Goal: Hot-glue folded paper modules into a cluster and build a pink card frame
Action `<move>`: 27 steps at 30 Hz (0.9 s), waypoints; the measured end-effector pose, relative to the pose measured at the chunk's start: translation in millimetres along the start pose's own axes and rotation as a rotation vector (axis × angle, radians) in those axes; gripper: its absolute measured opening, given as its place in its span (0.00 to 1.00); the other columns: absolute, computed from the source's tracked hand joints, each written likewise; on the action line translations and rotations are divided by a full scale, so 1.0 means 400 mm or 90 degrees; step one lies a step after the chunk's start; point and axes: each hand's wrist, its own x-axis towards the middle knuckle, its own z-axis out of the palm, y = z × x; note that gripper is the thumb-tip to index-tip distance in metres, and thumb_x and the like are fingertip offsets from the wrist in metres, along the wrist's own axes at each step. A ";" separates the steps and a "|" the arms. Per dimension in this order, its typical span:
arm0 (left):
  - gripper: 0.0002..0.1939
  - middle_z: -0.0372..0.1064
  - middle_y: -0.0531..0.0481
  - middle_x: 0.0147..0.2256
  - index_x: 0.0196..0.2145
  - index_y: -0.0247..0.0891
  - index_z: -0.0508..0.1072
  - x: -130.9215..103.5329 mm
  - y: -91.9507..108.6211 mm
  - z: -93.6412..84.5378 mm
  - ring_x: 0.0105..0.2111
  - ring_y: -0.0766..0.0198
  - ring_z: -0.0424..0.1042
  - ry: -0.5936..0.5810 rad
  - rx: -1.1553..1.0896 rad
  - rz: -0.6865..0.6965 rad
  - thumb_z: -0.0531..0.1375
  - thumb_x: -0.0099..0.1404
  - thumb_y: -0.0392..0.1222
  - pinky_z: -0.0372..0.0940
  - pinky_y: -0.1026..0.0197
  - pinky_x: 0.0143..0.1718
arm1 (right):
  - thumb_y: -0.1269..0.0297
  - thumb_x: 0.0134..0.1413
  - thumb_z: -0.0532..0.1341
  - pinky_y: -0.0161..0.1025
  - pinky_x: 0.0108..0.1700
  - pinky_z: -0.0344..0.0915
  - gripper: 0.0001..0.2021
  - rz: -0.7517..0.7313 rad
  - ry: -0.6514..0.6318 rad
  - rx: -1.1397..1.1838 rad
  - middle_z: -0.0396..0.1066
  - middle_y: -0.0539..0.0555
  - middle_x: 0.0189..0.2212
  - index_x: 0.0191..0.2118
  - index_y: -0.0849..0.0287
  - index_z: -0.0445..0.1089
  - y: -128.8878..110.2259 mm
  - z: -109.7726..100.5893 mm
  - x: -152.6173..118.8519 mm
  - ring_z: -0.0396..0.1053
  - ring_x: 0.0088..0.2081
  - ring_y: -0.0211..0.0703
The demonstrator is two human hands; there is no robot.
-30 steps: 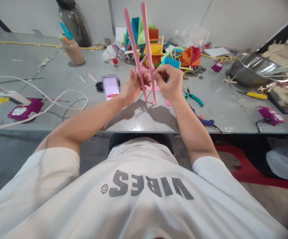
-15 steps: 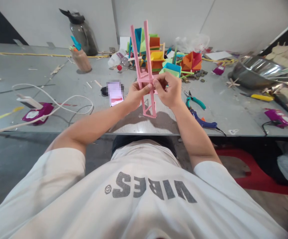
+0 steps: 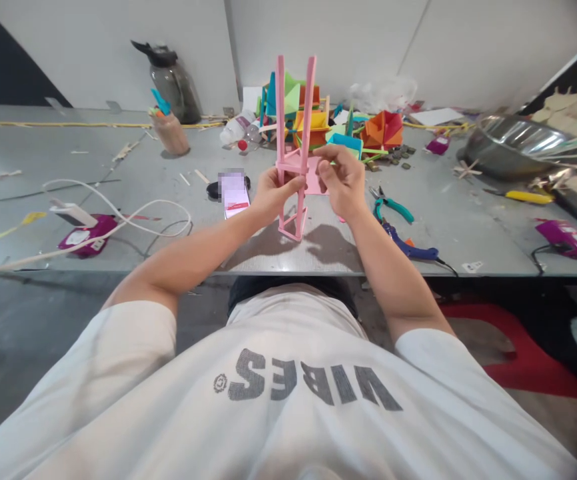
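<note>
My left hand (image 3: 274, 195) is closed around a pink stick frame (image 3: 293, 163), thumb across its near upright just below the middle crosspiece. The frame stands tall, with two long uprights pointing up and a triangular brace at its lower end. Just right of it is my right hand (image 3: 342, 175), apart from the frame, with fingers loosely bent and a gap between thumb and index finger. I see nothing held there. Behind the hands lies a flat pink piece (image 3: 318, 185), partly hidden.
Colourful folded-paper boxes (image 3: 313, 123) crowd the back centre. Teal-handled pliers (image 3: 393, 208) and a blue glue gun (image 3: 413, 250) lie on the right, near a metal bowl (image 3: 498, 157). A phone (image 3: 236, 197), a white cable (image 3: 158, 203) and a stick holder (image 3: 171, 135) are on the left.
My right hand has come off the pink frame and moved slightly right. The frame has turned a little and stands straighter; my left hand still holds it.
</note>
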 end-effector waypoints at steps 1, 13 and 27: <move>0.33 0.83 0.51 0.32 0.35 0.42 0.85 -0.002 0.004 0.001 0.33 0.63 0.82 -0.007 0.009 0.007 0.87 0.54 0.73 0.79 0.57 0.41 | 0.13 0.64 0.66 0.45 0.32 0.72 0.39 0.007 -0.016 0.011 0.74 0.51 0.37 0.53 0.45 0.79 -0.012 0.009 -0.005 0.71 0.32 0.43; 0.30 0.83 0.50 0.33 0.35 0.43 0.87 -0.018 0.054 0.025 0.35 0.59 0.84 -0.118 0.010 0.041 0.86 0.58 0.72 0.82 0.51 0.44 | 0.20 0.63 0.74 0.47 0.30 0.74 0.33 0.013 -0.044 0.026 0.73 0.51 0.28 0.34 0.48 0.77 -0.076 0.002 -0.009 0.72 0.29 0.45; 0.35 0.83 0.52 0.33 0.36 0.43 0.84 0.011 -0.001 -0.006 0.34 0.64 0.83 -0.076 0.057 0.073 0.82 0.58 0.79 0.80 0.58 0.39 | 0.13 0.73 0.47 0.49 0.38 0.82 0.44 -0.047 0.161 -0.095 0.75 0.53 0.34 0.42 0.50 0.76 -0.011 -0.056 0.025 0.86 0.40 0.51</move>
